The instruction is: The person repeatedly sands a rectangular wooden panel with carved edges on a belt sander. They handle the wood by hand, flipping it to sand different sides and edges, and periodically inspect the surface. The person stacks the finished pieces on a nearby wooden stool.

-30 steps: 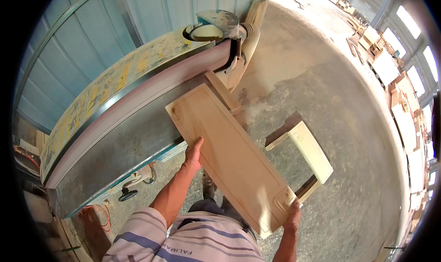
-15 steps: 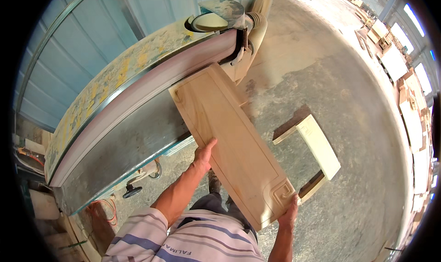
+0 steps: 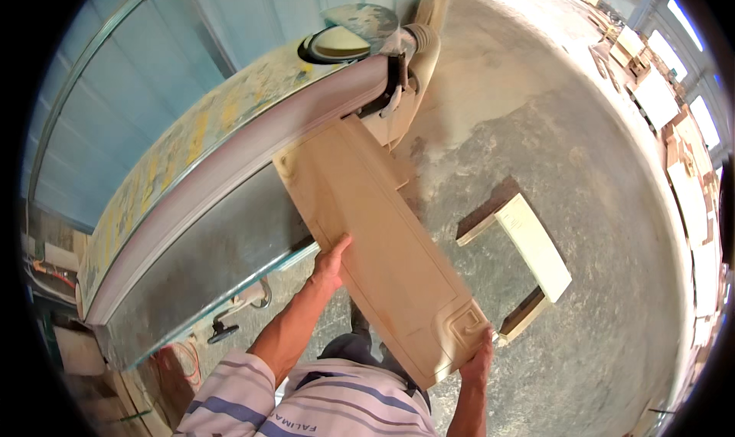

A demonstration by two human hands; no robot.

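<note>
A long wooden panel (image 3: 383, 238) with grooved border lines and a carved scroll at its near end lies between my hands. My left hand (image 3: 331, 262) grips its left edge around the middle, thumb on top and the other fingers hidden beneath. At the near right corner my right hand (image 3: 478, 358) holds the panel's end, its fingers partly out of sight. The panel's far end rests over the grey metal table (image 3: 207, 253) of a belt sander, up against the pinkish sanding belt (image 3: 237, 161).
The sander's paint-spattered housing (image 3: 191, 123) runs along the left, with a ribbed hose (image 3: 423, 39) at its far end. A black hand crank (image 3: 223, 332) sticks out below the table. To the right, a pale wooden stand (image 3: 534, 245) stands on the concrete floor (image 3: 605, 230).
The panel's far end has shifted slightly left and toward me along the belt. Both hands keep their hold, the left moving a little left with the panel.
</note>
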